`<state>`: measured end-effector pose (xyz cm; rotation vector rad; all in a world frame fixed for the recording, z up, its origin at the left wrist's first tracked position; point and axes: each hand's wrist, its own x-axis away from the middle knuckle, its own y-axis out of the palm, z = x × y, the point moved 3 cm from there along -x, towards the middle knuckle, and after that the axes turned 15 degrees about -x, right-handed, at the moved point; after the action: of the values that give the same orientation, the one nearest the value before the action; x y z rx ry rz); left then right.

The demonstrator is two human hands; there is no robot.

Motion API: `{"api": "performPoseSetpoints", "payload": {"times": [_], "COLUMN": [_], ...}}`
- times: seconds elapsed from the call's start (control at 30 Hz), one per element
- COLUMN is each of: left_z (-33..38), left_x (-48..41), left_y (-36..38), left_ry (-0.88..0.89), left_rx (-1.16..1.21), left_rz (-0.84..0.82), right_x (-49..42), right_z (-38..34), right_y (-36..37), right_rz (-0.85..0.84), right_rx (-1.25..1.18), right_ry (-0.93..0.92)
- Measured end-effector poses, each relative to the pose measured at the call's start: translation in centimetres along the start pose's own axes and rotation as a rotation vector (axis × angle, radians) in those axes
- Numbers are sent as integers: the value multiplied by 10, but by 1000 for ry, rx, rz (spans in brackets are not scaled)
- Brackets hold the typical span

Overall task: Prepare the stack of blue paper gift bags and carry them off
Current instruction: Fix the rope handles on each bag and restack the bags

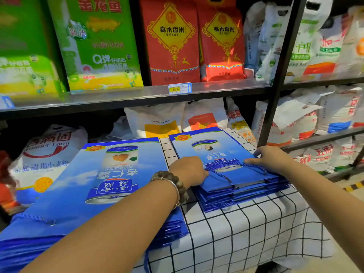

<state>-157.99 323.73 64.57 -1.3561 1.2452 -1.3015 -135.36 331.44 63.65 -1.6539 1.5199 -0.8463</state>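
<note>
A small stack of flat blue paper gift bags (pixel 212 150) lies on a table with a white black-grid cloth (pixel 246 229), blue cord handles (pixel 234 167) on top. My left hand (pixel 188 171) rests at the stack's left edge with its fingers curled at the cord handles. My right hand (pixel 272 159) lies on the stack's right edge, thumb stretched along the top bag, fingers over the far side. A larger stack of the same blue bags (pixel 98 186) lies to the left, partly under my left forearm.
Black store shelves (pixel 137 97) stand behind the table, filled with green, red and white rice and flour sacks. A black upright post (pixel 275 95) rises just behind the small stack. White flour bags sit low at left and right. Floor with a yellow-black stripe (pixel 352 186) lies at right.
</note>
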Motion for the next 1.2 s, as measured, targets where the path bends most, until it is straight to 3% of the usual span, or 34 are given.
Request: {"api": "performPoseSetpoints", "payload": {"times": [0.07, 0.13, 0.27, 0.43, 0.7, 1.0, 1.2], "left_z": [4, 11, 21, 22, 27, 28, 21], "left_x": [4, 5, -1, -13, -13, -13, 10], "left_y": [-1, 2, 23, 42, 39, 33, -17], "left_ry": [-20, -4, 92, 126, 112, 115, 160], "left_rx": [-130, -103, 146, 102, 35, -3, -47], "left_rz": [59, 98, -17, -145, -285, -263, -122], "right_x": [2, 5, 16, 18, 12, 15, 28], "right_z": [-4, -13, -32, -32, -25, -31, -51], "right_y": [-3, -2, 13, 31, 38, 35, 15], "right_rz": [-8, 5, -130, -364, -474, -477, -232], "right_rx": [75, 124, -21, 137, 155, 122, 190], "right_ry": [-20, -92, -162, -82, -5, 1, -114]}}
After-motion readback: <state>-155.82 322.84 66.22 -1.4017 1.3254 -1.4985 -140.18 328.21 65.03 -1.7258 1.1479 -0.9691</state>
